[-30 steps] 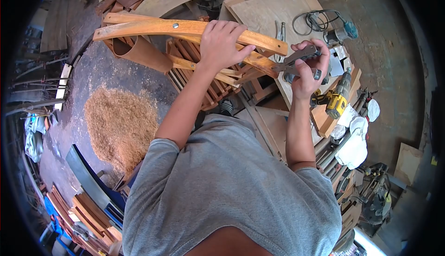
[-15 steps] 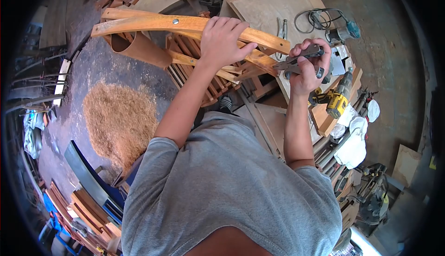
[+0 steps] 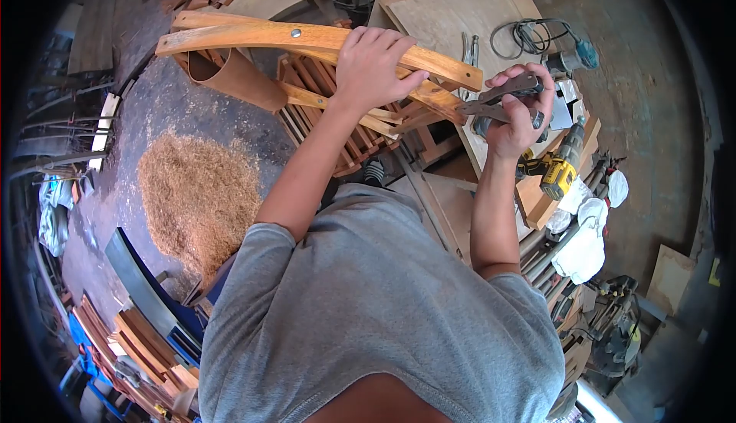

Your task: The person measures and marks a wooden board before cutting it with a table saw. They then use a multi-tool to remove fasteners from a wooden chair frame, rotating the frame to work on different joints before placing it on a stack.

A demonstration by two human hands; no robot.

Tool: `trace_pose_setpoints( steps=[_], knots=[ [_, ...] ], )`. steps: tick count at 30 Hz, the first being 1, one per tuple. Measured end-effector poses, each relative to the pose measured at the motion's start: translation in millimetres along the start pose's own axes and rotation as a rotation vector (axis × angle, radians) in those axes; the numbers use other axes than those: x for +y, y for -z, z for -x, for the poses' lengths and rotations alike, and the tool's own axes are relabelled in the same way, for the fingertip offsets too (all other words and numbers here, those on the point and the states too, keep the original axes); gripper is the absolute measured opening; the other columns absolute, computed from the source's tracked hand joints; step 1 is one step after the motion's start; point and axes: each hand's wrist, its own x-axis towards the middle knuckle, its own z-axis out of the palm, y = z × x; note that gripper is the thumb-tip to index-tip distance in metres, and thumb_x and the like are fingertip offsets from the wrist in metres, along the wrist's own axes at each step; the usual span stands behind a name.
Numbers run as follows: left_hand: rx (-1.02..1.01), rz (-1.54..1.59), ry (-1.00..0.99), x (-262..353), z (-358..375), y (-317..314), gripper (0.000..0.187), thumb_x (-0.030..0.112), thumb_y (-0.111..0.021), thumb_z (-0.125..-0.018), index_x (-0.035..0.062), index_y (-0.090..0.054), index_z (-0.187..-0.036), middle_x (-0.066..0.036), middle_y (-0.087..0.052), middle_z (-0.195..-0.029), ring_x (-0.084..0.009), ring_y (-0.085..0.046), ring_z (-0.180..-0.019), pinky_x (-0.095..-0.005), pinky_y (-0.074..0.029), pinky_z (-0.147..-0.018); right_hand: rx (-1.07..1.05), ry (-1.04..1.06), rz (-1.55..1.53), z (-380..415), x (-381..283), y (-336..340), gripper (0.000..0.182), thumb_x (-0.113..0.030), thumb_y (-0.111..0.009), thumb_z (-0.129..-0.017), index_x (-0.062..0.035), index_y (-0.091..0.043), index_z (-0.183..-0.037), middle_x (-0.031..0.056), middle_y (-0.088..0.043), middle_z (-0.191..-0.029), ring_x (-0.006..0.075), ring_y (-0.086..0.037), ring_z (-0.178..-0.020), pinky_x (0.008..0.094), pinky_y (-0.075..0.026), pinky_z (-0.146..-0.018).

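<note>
My left hand (image 3: 374, 69) is wrapped over the upper curved wooden rail (image 3: 261, 35) of a folding wooden frame, with the thumb pointing right. A round metal bolt head (image 3: 296, 33) shows on that rail. Beneath it, a second wooden rail (image 3: 438, 101) runs out to the right. My right hand (image 3: 523, 109) is closed around dark pliers (image 3: 502, 95), whose jaws point left at the end of the lower rail; whether they touch it I cannot tell. A brown leather piece (image 3: 238, 80) hangs curled under the frame's left part.
A yellow cordless drill (image 3: 558, 172) lies on a wooden block (image 3: 540, 204) at the right. Behind are a corded teal tool (image 3: 584, 51) and locking pliers (image 3: 473, 50) on a board (image 3: 441, 21). Wood shavings (image 3: 198, 197) are heaped on the floor at left.
The wooden frame and my left hand have shifted slightly right. The pliers in my right hand have moved a little right and turned slightly.
</note>
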Motion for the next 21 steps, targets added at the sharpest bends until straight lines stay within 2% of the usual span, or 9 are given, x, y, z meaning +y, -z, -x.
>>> trace_pose_setpoints(
  steps=[7,13,16,21],
  knots=[
    [-0.030,0.001,0.016,1,-2,0,0.048,0.050,-0.076,-0.072,0.0132,-0.074,-0.103,-0.002,-0.071,-0.102,-0.0210,-0.063,-0.099,-0.0387,-0.043,-0.095,0.073,0.044,0.024,-4,-13,4,0.071,0.001,-0.047,-0.062,0.0040,-0.044,-0.132,0.0206,-0.058,-0.109,0.0279,-0.063,-0.094,0.0406,-0.054,-0.090],
    [-0.019,-0.003,0.010,0,-2,-1,0.047,0.049,-0.075,-0.072,0.0137,-0.074,-0.103,-0.002,-0.071,-0.102,-0.0208,-0.063,-0.098,-0.0386,-0.042,-0.095,0.033,0.047,0.088,2,-13,1,0.072,0.001,-0.046,-0.061,0.0033,-0.043,-0.133,0.0204,-0.057,-0.114,0.0273,-0.063,-0.097,0.0396,-0.054,-0.091],
    [-0.020,-0.001,0.011,0,-2,-1,0.047,0.050,-0.076,-0.072,0.0138,-0.074,-0.103,-0.002,-0.071,-0.102,-0.0209,-0.063,-0.098,-0.0388,-0.043,-0.094,-0.010,0.059,0.149,3,-7,5,0.072,-0.001,-0.047,-0.062,0.0029,-0.043,-0.134,0.0228,-0.056,-0.116,0.0319,-0.063,-0.102,0.0486,-0.054,-0.093],
    [-0.022,-0.007,0.010,0,-3,-1,0.048,0.050,-0.076,-0.071,0.0134,-0.074,-0.103,-0.002,-0.071,-0.101,-0.0211,-0.063,-0.097,-0.0388,-0.043,-0.094,-0.033,0.046,0.166,3,-5,4,0.071,0.000,-0.047,-0.063,0.0027,-0.044,-0.134,0.0225,-0.057,-0.115,0.0311,-0.063,-0.101,0.0481,-0.054,-0.093]
  ],
)
